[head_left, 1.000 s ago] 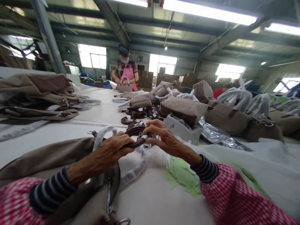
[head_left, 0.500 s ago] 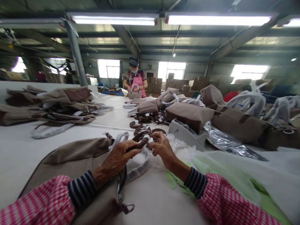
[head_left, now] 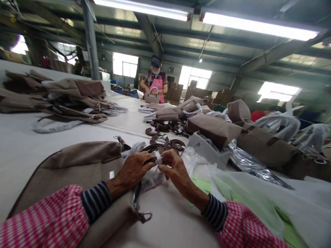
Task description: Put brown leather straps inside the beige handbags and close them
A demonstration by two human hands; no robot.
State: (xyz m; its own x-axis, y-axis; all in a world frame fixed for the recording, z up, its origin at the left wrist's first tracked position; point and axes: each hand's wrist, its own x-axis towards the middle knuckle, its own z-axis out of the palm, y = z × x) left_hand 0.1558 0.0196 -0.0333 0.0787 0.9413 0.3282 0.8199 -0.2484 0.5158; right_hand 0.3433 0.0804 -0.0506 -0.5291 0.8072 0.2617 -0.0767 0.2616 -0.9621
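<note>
My left hand (head_left: 130, 172) grips a coiled brown strap (head_left: 151, 147) between thumb and fingers. White wrapping (head_left: 158, 157) is bunched around the coil, and the bent fingers of my right hand (head_left: 178, 174) pinch it from the other side. Beneath my left forearm lies a taupe bag (head_left: 82, 165) on its side, its zipper edge and a metal ring (head_left: 148, 216) towards me. The bag's handle (head_left: 136, 148), covered in white, is partly hidden behind my left hand. Just beyond my hands rest more coiled straps (head_left: 178, 145).
A pile of taupe bags (head_left: 74, 88) lies at the left, and more bags (head_left: 212, 125) fill the right. Nearby are a grey holder (head_left: 204, 146), clear plastic (head_left: 248, 163) and translucent sheeting over green pieces (head_left: 248, 193). Across the white table (head_left: 124, 129) a person in a pink apron (head_left: 157, 84) handles a bag.
My hands have drawn the coiled strap slightly lower and turned it, and my right fingers have closed in on the white wrapping. The view has tilted.
</note>
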